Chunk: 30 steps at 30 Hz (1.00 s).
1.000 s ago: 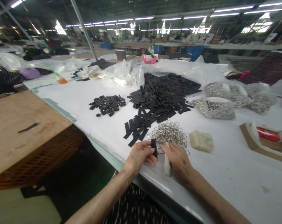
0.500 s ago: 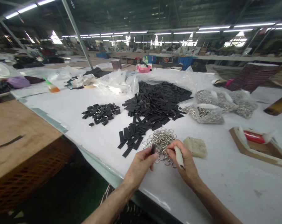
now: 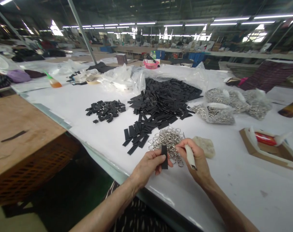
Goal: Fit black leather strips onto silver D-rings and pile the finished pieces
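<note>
Pinching one black strip (image 3: 165, 163) between thumb and fingers, the left hand (image 3: 148, 166) holds it upright over the near edge of the ring pile (image 3: 167, 138), probably so its flat face and both ends stay in view. The thumb presses on the front, the fingers go behind, and the strip's top and bottom stick out past the grip. The right hand (image 3: 200, 161) is just beside it, a pale stick (image 3: 190, 157) tucked slanting in its grasp, likely to leave the fingertips usable; thumb and forefinger come together at the rings, but I cannot tell whether they pinch one. The ring pile and the loose strips (image 3: 138, 137) lie close in front, presumably for a short reach, while a small heap of strips with rings (image 3: 105, 111) sits apart, left of the big strip heap (image 3: 170, 93), perhaps to avoid mixing.
</note>
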Motion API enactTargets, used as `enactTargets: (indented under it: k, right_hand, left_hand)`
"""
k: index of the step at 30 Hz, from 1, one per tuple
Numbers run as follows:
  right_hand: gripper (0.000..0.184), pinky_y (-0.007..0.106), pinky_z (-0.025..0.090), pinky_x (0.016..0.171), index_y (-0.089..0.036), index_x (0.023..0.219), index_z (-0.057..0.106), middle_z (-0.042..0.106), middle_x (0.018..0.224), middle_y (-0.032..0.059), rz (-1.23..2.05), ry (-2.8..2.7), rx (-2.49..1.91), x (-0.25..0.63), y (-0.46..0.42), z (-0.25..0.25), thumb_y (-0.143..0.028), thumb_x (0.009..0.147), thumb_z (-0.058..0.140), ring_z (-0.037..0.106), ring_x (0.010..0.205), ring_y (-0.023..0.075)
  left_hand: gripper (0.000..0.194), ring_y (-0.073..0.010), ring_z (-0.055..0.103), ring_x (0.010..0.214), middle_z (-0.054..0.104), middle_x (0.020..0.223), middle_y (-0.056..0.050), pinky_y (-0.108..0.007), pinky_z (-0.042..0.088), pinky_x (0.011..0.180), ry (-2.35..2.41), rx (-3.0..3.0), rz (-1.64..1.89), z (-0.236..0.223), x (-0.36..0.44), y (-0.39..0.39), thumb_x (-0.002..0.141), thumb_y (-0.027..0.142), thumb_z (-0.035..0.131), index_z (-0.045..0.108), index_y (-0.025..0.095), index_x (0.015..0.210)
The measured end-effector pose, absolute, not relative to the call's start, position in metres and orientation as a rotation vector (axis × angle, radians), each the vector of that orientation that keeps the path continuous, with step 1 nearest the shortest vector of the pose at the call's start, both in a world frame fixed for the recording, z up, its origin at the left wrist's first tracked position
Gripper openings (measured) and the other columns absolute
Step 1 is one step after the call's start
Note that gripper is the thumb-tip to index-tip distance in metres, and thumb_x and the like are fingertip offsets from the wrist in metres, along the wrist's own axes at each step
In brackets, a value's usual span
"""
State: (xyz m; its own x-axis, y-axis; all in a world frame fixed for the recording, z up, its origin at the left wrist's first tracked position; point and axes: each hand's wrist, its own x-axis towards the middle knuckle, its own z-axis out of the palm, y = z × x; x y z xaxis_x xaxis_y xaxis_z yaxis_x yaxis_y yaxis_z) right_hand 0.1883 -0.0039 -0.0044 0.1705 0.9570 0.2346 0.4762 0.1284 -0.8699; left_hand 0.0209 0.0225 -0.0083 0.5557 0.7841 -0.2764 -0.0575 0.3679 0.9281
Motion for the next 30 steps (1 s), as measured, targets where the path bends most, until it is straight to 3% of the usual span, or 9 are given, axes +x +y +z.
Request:
enactTargets:
  k: [8, 14, 18, 30]
  right_hand:
    - [0.009, 0.023, 0.033, 0.051, -0.02, 0.072, 0.049, 0.049, 0.06, -0.0032, 0.655, -1.447, -1.443, 0.19, -0.004, -0.004, -0.023, 0.079, 0.054, 0.042, 0.054, 0.0119]
    - [0.007, 0.022, 0.032, 0.049, -0.02, 0.072, 0.05, 0.051, 0.063, -0.0026, 0.62, -1.473, -1.494, 0.188, -0.004, -0.01, -0.022, 0.078, 0.052, 0.042, 0.054, 0.0112]
    - [0.007, 0.022, 0.029, 0.046, -0.02, 0.071, 0.055, 0.046, 0.055, -0.0052, 0.579, -1.508, -1.54, 0.188, -0.003, -0.018, -0.022, 0.077, 0.052, 0.039, 0.048, 0.0099]
    - [0.009, 0.021, 0.039, 0.048, -0.02, 0.083, 0.059, 0.059, 0.067, -0.0017, 0.491, -1.558, -1.356, 0.181, -0.01, -0.024, -0.018, 0.078, 0.051, 0.05, 0.054, 0.0116]
  left_hand:
    - [0.02, -0.0091, 0.047, 0.054, 0.066, 0.065, -0.004, -0.021, 0.035, 0.055, 0.926, 1.096, 0.652, -0.009, 0.019, 0.017, 0.076, 0.024, 0.053, 0.066, 0.014, 0.064]
    - [0.011, -0.0153, 0.059, 0.056, 0.065, 0.065, -0.005, -0.024, 0.044, 0.046, 1.014, 0.969, 0.608, -0.003, 0.02, 0.018, 0.074, 0.025, 0.055, 0.059, 0.015, 0.077]
    - [0.012, -0.0144, 0.061, 0.054, 0.065, 0.068, -0.006, -0.021, 0.046, 0.043, 0.968, 0.908, 0.592, -0.006, 0.02, 0.018, 0.073, 0.024, 0.057, 0.059, 0.013, 0.076]
    - [0.007, -0.0139, 0.062, 0.049, 0.065, 0.063, -0.007, -0.018, 0.048, 0.039, 0.76, 0.586, 0.472, -0.013, 0.024, 0.012, 0.074, 0.015, 0.058, 0.06, 0.008, 0.075]
